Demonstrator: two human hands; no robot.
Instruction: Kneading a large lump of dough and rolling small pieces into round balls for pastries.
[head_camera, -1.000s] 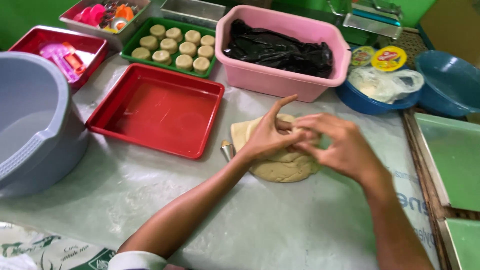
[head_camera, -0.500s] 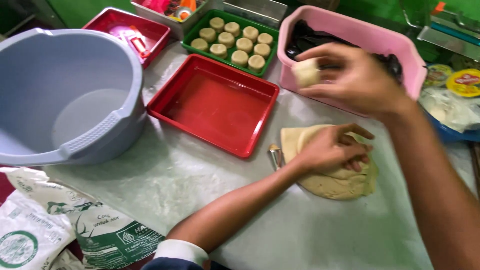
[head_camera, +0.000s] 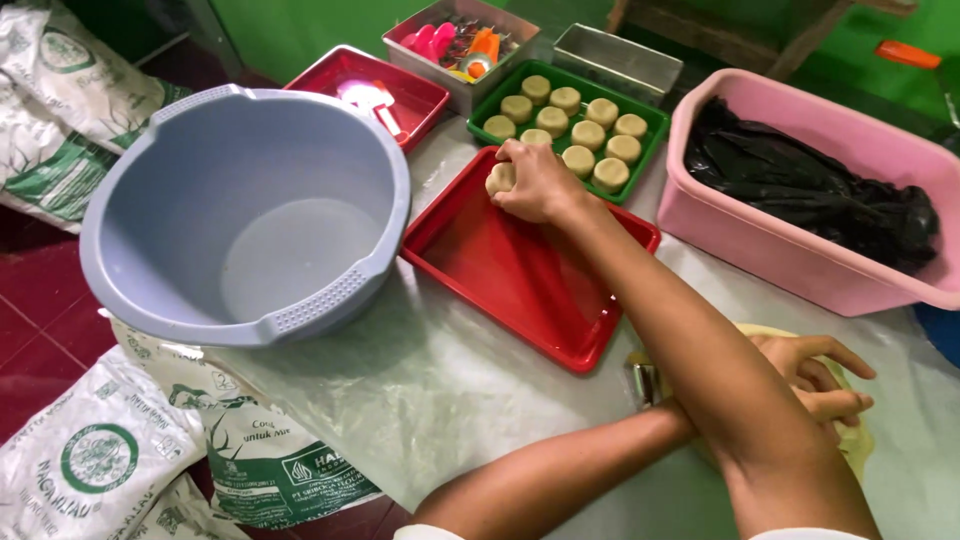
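The right hand (head_camera: 535, 185) grips a dough ball (head_camera: 500, 178) over the red tray (head_camera: 530, 285). The left hand (head_camera: 815, 385) lies open on flat dough (head_camera: 858, 440). The pale worktop (head_camera: 430, 400) is crowded, with green walls (head_camera: 300, 30) behind.

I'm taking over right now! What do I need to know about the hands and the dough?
Right hand: closed on a dough round, at the far corner of the red tray.
Left hand: open, resting on the flat dough sheet, near a small metal piece.
Done: the green tray is filled with rounds.
Left: the red tray has only this one round, and some of the sheet looks unused.
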